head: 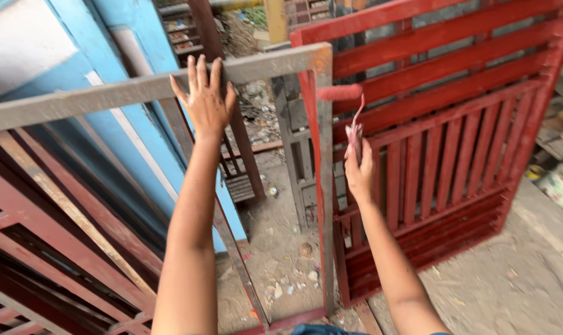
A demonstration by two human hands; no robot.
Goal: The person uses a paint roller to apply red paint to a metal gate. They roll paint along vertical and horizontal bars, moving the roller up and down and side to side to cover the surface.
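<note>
My left hand [205, 102] rests flat, fingers spread, on the top bar of a bare grey metal frame [139, 90] that stands upright in front of me. My right hand [358, 169] grips the handle of a small paint roller [340, 93]; its red sleeve lies against the frame's right upright [324, 186], near the top corner. The inner edge of that upright carries red paint, while the rest of the frame is unpainted grey.
A red-painted slatted metal gate [455, 111] leans behind the frame on the right. More red frames [52, 248] are stacked at left against a blue wall [108, 80]. Paint buckets [560, 180] sit at far right. The ground is dusty concrete with debris.
</note>
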